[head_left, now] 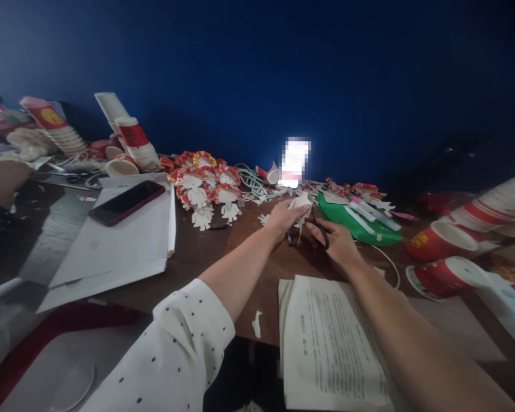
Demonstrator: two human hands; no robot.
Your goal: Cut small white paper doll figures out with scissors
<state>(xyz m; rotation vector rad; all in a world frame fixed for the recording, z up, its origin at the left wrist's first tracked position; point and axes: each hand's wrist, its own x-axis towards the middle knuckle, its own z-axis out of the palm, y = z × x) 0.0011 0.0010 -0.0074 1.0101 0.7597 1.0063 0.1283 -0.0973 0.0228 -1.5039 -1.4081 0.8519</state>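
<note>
My left hand (281, 220) pinches a piece of white paper (301, 200) above the brown table. Black-handled scissors (325, 236) are gripped in my right hand (339, 243), close against the paper. The blades are partly hidden, so how far they are apart is unclear. To the left of my hands lie several red-and-white crafted figures (197, 186) with white paper cutouts hanging from them. Just right of the scissors, a green sheet (343, 220) carries several markers (364, 212).
A lit, blurred screen (294, 163) stands behind my hands. Printed pages (335, 343) lie at the front edge. On the left, a phone (127, 202) rests on white sheets (141, 252). Red-and-white paper cups (448, 277) crowd the right. Another person's arm (2, 183) shows far left.
</note>
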